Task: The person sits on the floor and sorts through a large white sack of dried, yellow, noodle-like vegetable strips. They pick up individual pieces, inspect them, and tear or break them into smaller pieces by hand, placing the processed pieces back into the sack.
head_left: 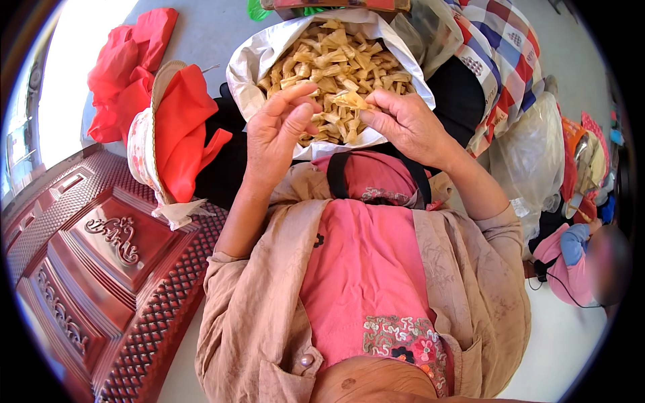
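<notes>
A white woven sack (245, 64) stands open in front of me, full of dry, papery, tan pieces (329, 50), many pinched at one end like small husks or knots. My right hand (406, 127) is closed, thumb and forefinger pinching one yellowish papery piece (351, 101) above the heap. Across from it, over the sack's near left side, my left hand (279, 131) has bent fingers held apart from the thumb. I see nothing between them.
At left, a straw hat (141, 144) with red cloth (185, 127) lies by a dark red carved panel (127, 235). Checked cloth (504, 47) and a clear plastic bag (534, 158) are at right. Another person in pink (568, 269) is at the far right.
</notes>
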Available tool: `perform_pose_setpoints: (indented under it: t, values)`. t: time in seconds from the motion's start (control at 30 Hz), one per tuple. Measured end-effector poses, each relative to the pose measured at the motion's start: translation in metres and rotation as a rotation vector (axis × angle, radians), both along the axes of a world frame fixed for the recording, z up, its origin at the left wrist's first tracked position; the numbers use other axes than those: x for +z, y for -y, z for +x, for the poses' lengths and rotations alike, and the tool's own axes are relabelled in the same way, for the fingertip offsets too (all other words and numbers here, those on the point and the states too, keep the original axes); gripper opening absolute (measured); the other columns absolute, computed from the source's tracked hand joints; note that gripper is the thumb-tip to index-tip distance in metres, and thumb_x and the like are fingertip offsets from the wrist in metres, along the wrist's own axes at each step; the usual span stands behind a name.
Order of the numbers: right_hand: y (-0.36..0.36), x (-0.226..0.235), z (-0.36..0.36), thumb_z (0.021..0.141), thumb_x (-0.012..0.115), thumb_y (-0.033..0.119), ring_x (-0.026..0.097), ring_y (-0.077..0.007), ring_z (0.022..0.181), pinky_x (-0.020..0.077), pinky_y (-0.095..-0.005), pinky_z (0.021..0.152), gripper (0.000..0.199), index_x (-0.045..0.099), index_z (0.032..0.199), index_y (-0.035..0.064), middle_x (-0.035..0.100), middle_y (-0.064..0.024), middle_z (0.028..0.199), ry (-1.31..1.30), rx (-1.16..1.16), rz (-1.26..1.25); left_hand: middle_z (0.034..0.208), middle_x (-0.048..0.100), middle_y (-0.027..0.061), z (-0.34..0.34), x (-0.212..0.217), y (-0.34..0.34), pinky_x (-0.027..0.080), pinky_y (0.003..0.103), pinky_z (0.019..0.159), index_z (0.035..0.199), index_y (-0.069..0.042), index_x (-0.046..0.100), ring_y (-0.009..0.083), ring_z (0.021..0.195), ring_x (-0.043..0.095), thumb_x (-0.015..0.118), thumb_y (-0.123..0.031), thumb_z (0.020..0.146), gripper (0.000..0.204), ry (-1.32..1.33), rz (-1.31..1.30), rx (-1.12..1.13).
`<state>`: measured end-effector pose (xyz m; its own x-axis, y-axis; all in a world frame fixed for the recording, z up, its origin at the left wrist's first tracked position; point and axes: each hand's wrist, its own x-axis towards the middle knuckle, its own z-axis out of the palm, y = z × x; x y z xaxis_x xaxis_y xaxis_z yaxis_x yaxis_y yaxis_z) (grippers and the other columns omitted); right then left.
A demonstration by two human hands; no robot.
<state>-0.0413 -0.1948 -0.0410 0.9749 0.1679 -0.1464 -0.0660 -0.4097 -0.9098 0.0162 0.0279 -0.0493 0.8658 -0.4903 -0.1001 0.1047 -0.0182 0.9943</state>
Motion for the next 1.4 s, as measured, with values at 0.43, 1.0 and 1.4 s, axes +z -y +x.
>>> perform_pose_setpoints:
  t: [0.43, 1.0, 1.4]
  values:
    - [-0.014, -0.004, -0.01, 0.083, 0.067, 0.022, 0.062, -0.0339, 0.065, 0.0467, -0.0436, 0.055, 0.019, 0.056, 0.086, 0.0063, 0.06, -0.0136, 0.066, 0.338, 0.025, -0.364, 0.098, 0.066, 0.006, -0.008, 0.001, 0.018, 0.052, 0.024, 0.071, 0.113, 0.002, 0.062, 0.0098, 0.082, 0.062, 0.068, -0.006, 0.086, 0.028, 0.069, 0.067, -0.17]
    - [0.022, -0.001, -0.022, 0.098, 0.052, 0.022, 0.051, -0.0133, 0.055, 0.0398, -0.0284, 0.051, 0.019, 0.059, 0.096, 0.0046, 0.054, -0.0024, 0.064, -0.096, -0.029, 0.197, 0.101, 0.067, 0.009, 0.016, -0.002, 0.002, 0.053, 0.026, 0.073, 0.114, -0.001, 0.061, 0.0113, 0.082, 0.063, 0.052, -0.021, 0.099, 0.026, -0.206, -0.173, 0.237]
    - [-0.003, 0.005, 0.006, 0.1, 0.048, 0.023, 0.041, -0.006, 0.058, 0.0406, -0.0245, 0.06, 0.024, 0.057, 0.108, 0.0017, 0.051, 0.0008, 0.072, 0.047, -0.447, 1.371, 0.096, 0.065, 0.0046, -0.039, -0.003, 0.064, 0.048, 0.021, 0.076, 0.115, 0.001, 0.059, 0.0098, 0.091, 0.06, 0.054, -0.016, 0.097, 0.025, -0.218, -0.165, -0.284]
